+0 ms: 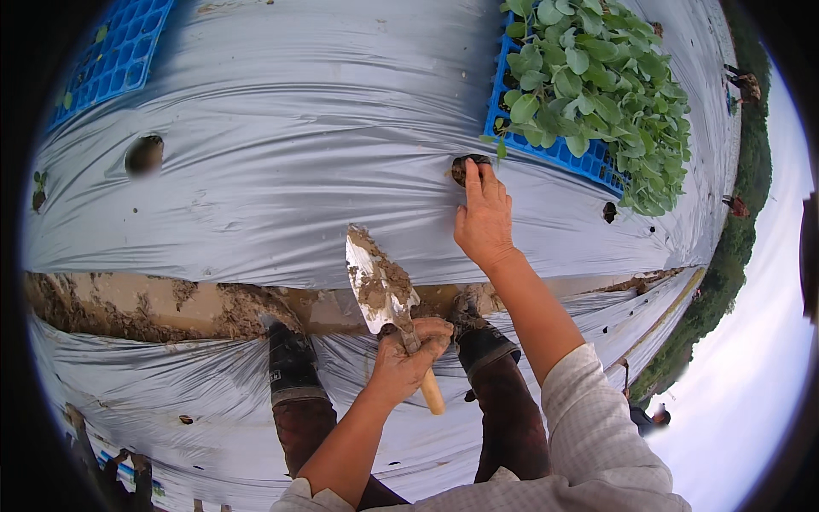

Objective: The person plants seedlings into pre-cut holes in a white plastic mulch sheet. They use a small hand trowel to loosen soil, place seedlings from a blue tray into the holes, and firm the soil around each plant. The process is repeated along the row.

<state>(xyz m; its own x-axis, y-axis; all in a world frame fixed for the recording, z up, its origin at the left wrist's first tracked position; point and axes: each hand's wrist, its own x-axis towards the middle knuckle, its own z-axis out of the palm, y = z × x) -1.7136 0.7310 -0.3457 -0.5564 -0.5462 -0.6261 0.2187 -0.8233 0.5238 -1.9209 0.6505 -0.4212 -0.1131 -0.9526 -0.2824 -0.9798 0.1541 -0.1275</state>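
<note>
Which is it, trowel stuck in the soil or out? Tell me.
Out: the trowel is gripped in the left hand, its muddy blade showing whole, tip included.

Diffuse daylight is filling the view, and the cloudy sky [725, 375] on the right is glaring nearly white. The silvery plastic film [281, 196] is throwing back a pale, streaky sheen along its creases, while the trowel blade [368, 294] is catching brighter glints between patches of mud. Shadows are falling softly; the boots [294, 363] are sinking into near-black tones. The leafy seedlings [597, 94] are showing fairly crisp edges. A round hole [139, 154] at the left is carrying a smudgy blur, and a distant person [647, 421] at the lower right is blurring too. The fisheye lens is bowing the hillside [756, 162] into a steep arc, and black vignetting is swallowing the corners.
</note>
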